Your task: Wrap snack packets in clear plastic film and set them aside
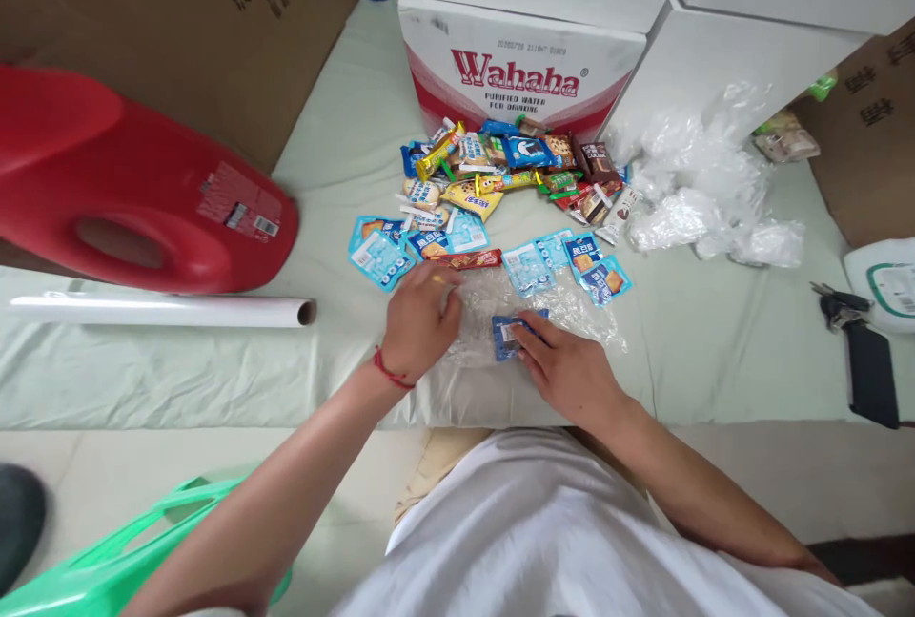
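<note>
My right hand (578,374) has its fingers on a small dark-blue snack packet (506,339), gripping it over a clear crinkled plastic bag (468,326). My left hand (421,317) is at the bag's left side, thumb apart from the bent fingers; its fingertips are partly hidden beside a red snack bar (473,258). Light-blue snack packets lie beyond my hands in a left group (381,257) and a right group (529,269). Behind them is a pile of mixed wrapped snacks, among them a yellow stick packet (507,181) and a brown packet (597,162).
A red jug (172,188) and a white roll (164,310) are at left. Behind the snacks stands a Wahaha carton (521,50). Crumpled clear plastic (686,178), keys (840,302) and a black phone-like object (870,374) lie right. A green bag (129,560) is below the table edge.
</note>
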A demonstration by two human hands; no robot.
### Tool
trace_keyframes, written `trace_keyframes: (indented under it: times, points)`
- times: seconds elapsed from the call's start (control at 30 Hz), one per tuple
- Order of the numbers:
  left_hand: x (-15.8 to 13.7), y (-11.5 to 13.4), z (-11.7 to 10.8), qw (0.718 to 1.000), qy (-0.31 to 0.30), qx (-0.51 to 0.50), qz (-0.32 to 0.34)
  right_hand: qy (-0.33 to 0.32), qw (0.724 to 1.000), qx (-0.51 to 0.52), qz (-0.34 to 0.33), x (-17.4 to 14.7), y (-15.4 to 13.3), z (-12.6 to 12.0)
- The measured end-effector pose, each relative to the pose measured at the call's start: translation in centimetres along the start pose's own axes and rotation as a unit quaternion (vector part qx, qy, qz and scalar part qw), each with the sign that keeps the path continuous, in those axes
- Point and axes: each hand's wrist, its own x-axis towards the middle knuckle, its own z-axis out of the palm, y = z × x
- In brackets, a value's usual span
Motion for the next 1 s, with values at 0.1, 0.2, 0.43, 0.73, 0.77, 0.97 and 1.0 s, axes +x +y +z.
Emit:
trace_keyframes:
  times: [0.1,0.2,0.43,0.73,0.77,0.97,1.0]
  points:
    - [2.7,2.2,1.1,0.987,-0.072,0.018,0.14,-0.023,0.999,0.018,0.025,0.2,0.2,0.1]
    - [6.1,4.3,3.3,0.958,-0.187,0.082,0.202,-0.036,0.998,0.021,0.038,0.1,0.2,-0.2]
    - [10.8,5.1,6.0,0.914,-0.284,0.201,0.207,-0.055,0.996,0.036,0.056,0.2,0.2,-0.6]
    - [8.9,5.8,2.7,0.931,-0.188,0.102,0.296,-0.036,0.997,0.049,0.04,0.1,0.8,0.0]
    - [8.0,6.1,2.2,0.928,-0.175,0.086,0.317,-0.034,0.997,0.049,0.04,0.1,0.8,0.0]
    - [1.5,6.2,0.7,0.902,-0.154,0.082,0.396,-0.018,0.997,0.064,0.036,-0.2,0.7,0.5]
    - [0.6,5.9,0.8,0.905,-0.148,0.088,0.389,-0.014,0.996,0.076,0.034,-0.3,0.7,0.7]
